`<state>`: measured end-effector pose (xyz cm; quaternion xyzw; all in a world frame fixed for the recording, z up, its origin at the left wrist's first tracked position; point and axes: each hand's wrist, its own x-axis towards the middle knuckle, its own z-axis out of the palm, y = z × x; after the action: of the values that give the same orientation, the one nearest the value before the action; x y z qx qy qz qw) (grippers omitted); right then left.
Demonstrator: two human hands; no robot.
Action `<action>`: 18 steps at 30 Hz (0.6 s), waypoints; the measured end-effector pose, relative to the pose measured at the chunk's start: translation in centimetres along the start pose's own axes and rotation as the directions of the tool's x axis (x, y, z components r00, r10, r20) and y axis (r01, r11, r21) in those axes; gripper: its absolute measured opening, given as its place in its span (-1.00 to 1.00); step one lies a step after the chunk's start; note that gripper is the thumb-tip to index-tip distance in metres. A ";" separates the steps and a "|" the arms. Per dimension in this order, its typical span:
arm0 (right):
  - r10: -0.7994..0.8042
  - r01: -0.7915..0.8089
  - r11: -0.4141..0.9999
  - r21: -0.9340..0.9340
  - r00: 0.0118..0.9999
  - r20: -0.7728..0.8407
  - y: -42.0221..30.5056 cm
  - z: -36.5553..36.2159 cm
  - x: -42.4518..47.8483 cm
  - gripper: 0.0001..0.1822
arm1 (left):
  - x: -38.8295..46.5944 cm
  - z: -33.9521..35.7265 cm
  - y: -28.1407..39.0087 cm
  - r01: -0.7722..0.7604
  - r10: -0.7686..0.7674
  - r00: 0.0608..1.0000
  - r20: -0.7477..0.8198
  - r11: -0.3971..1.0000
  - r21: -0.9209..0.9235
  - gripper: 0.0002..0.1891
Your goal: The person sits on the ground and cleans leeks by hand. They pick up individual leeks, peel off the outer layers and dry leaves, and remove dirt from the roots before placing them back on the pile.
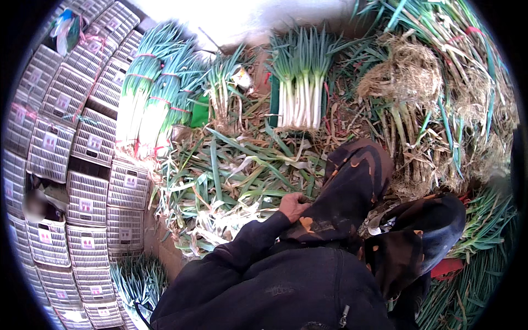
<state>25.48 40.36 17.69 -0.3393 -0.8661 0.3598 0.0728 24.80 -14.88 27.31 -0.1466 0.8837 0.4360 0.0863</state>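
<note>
My left hand (293, 207) rests beside my thigh in dark, patterned trousers (315, 220). Its fingers curl inward, and their tips are hidden. My right hand is out of view. Loose green leaves and pale, dry peelings (231, 202) form a heap around the left hand. Beyond the heap, trimmed green onions (301, 99) with white stalks stand side by side in a green holder (274, 101). To the right lie untrimmed green onions (402, 132) with brown, tangled roots (406, 74).
Stacked plastic crates (86, 202) line the left side. Tied green onion bundles (140, 90) lean near them, with a smaller bunch (220, 90) alongside. More green onions (138, 280) sit at lower left, and others (482, 231) at right. A blurred head (36, 205) shows among the crates.
</note>
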 end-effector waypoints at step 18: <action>-0.089 -0.043 0.935 0.353 0.933 0.348 -13.1 5.1 -12.3 -0.65 | -4.1 -3.5 -0.4 -0.112 0.064 0.992 -0.106 0.832 -0.543 -0.62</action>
<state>25.93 22.87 24.17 -0.2389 -0.7894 0.5650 -0.0221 28.68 -17.15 30.30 -0.1424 0.7306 0.6676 -0.0162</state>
